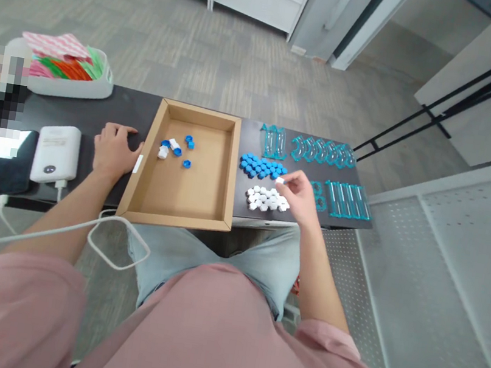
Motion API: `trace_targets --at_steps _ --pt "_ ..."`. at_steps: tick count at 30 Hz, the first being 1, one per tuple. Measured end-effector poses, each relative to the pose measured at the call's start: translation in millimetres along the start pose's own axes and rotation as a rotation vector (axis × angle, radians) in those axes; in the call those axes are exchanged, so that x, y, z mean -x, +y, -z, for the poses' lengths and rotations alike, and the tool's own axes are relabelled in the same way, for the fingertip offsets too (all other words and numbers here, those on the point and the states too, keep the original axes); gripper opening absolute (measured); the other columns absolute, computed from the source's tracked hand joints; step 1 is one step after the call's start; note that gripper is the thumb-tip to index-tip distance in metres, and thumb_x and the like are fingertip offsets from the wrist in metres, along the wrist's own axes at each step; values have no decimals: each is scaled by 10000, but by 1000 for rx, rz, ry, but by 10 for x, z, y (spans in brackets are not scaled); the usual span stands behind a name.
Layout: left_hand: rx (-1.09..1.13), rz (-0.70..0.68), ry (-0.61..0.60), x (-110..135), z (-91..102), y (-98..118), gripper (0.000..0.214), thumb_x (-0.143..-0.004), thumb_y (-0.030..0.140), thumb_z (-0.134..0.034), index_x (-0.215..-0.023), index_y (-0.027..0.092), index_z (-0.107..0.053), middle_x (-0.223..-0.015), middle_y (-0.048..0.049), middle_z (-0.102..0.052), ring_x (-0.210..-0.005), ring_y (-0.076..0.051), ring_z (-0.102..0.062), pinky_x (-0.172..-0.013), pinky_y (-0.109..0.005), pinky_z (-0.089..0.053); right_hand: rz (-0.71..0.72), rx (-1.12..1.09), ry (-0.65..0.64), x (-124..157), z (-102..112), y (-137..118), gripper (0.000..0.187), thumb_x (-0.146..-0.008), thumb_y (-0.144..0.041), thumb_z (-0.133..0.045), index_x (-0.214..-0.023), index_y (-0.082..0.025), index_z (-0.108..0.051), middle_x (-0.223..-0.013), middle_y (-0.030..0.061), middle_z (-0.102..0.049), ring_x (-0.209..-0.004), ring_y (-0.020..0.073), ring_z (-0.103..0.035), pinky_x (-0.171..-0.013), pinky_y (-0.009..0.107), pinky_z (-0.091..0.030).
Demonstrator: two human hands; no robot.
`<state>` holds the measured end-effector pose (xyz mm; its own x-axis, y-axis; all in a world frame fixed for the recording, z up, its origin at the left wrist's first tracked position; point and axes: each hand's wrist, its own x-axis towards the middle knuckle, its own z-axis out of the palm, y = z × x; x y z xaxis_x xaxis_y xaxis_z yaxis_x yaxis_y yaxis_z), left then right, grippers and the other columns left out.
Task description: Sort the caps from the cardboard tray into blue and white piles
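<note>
My right hand [299,197] pinches a small white hexagonal piece [280,180] just above the table. Below it lies a cluster of white hexagonal pieces [265,199], and a cluster of blue hexagonal pieces [261,166] sits a little farther back. My left hand [114,151] rests on the table with fingers spread, its thumb at the left wall of a shallow cardboard tray [234,176]. Inside the tray, toward the left, are several loose pieces, among them a blue piece [187,163] and a white piece [163,152].
Clear teal plastic parts [324,152] lie in groups on the right, with teal bars [348,200] nearest the table's right end. A white power bank [56,154] with a white cable [77,225] and a white bin [70,88] of colourful items stand at left.
</note>
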<state>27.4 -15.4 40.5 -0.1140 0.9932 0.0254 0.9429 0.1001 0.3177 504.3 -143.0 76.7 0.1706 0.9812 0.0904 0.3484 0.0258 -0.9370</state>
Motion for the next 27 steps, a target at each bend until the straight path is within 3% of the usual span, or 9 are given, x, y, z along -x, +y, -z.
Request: trace_targets --at_steps 4,8,11,15,20,27 --pt "-8 8 -5 27 57 71 682 -1028 420 -550 -1568 22 -675 -1586 -310 -567 -1544 -450 -519 -1336 -607 -401 -100 77 146 415 674 513 478 -775 -563 -912 -1047 -289 -631 -963 7 -735 -658 173 -590 -623 342 -469" --pt "-39 15 -28 50 108 125 767 -993 453 -492 -1572 -15 -681 -1576 -327 -580 -1571 -455 -533 -1333 -613 -425 -158 166 222 770 979 783 515 -853 -632 -846 -1203 -265 -754 -990 25 -764 -704 194 -628 -700 380 -535" --pt "-50 13 -19 59 104 114 853 -939 507 -476 -1574 -22 -690 -1579 -333 -584 -1564 -471 -551 -1333 -623 -435 -161 200 273 895 974 859 449 -874 -641 -807 -1089 -249 -766 -967 48 -791 -780 223 -682 -793 412 -576" --pt "-63 12 11 78 86 84 984 -893 636 -434 -1573 -23 -699 -1581 -350 -592 -1582 -499 -542 -1332 -641 -443 -159 226 265 893 807 878 385 -884 -614 -799 -1000 -259 -707 -979 64 -817 -838 237 -718 -833 405 -593" --pt "-83 17 2 112 120 149 1081 -829 698 -431 -1585 -28 -694 -1612 -359 -579 -1583 -511 -544 -1341 -634 -437 -130 267 203 776 629 932 343 -860 -563 -778 -1001 -267 -674 -874 41 -777 -803 236 -719 -820 402 -579" --pt "-104 36 -13 93 128 178 1114 -792 714 -447 -1602 -14 -681 -1627 -358 -567 -1601 -505 -526 -1345 -618 -439 -114 208 208 731 534 1015 399 -823 -498 -794 -1093 -273 -605 -990 48 -799 -868 251 -785 -795 392 -568"
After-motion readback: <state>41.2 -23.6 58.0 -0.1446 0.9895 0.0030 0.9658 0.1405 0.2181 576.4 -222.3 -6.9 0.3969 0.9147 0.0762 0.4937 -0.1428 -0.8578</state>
